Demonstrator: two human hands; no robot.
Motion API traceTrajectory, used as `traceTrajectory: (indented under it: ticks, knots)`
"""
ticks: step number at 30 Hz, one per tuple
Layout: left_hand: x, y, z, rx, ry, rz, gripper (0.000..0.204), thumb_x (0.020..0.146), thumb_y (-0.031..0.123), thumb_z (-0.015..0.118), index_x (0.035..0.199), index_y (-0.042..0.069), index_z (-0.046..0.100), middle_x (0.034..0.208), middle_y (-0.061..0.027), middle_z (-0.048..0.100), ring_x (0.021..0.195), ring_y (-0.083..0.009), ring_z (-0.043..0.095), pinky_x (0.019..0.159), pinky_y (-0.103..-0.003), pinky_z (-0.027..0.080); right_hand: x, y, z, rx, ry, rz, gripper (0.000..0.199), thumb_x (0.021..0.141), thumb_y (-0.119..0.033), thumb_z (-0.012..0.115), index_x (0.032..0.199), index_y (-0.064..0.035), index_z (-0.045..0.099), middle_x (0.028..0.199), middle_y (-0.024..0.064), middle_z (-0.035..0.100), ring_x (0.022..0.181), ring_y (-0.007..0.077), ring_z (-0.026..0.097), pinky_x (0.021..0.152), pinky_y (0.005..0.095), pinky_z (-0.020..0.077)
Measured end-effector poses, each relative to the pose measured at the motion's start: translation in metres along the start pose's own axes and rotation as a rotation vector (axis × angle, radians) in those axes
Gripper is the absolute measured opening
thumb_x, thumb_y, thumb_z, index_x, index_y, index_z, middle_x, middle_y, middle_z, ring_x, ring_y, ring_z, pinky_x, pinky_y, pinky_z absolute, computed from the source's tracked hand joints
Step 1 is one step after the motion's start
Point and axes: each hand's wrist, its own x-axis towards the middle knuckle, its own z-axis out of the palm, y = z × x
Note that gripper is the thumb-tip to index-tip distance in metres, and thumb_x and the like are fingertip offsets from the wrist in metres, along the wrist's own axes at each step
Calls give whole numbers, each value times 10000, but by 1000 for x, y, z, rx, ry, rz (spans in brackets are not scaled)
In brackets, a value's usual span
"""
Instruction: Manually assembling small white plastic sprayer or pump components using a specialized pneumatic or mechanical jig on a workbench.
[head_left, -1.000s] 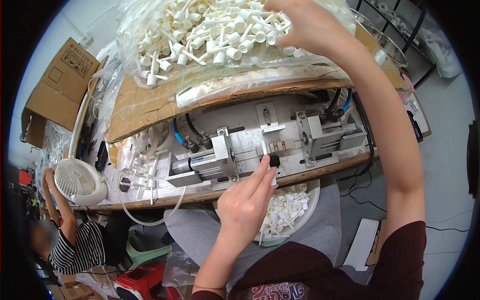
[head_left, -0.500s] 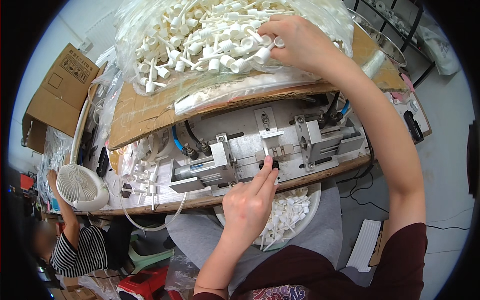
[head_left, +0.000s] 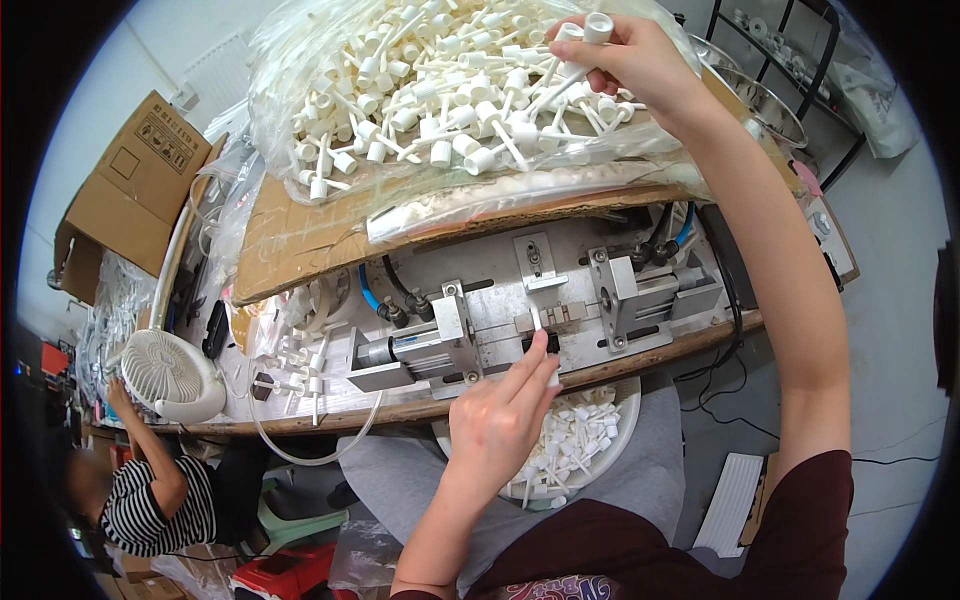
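A brown cardboard box (head_left: 125, 190) stands left of one round, ribbed white fan (head_left: 165, 375). On the wood-edged workbench (head_left: 660, 354) sit two metal pneumatic cylinders (head_left: 420, 350). The left hand (head_left: 500, 415) presses straight, joined fingers against one slim white plastic stem (head_left: 537, 318) in the fixture; thumb hidden, I cannot tell whether it pinches. The right hand (head_left: 640, 65) pinches two smooth, cup-ended tubes (head_left: 598, 27) above a heap. Grey floor (head_left: 895, 480) lies rightmost.
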Motion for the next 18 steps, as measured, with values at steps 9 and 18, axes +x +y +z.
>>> traceTrajectory:
  ticks: [9,18]
  knots:
    - [7,6,-35,-527,187,-150,456,771,75,805,1202,5,673,1240,-167,668,805,-155,674,678,-244,550,-93,-47,32,183,55,-120,259,905,-185,730,1133,-62,725,873,-43,659,659,20,532,569,186,414]
    - [8,-3,-36,-834,218,-200,444,743,-156,708,1174,-101,620,1164,-164,661,986,-205,675,832,-298,581,-209,-20,88,-224,-36,-779,327,802,-38,702,1118,47,704,1046,169,692,841,236,687,688,298,566]
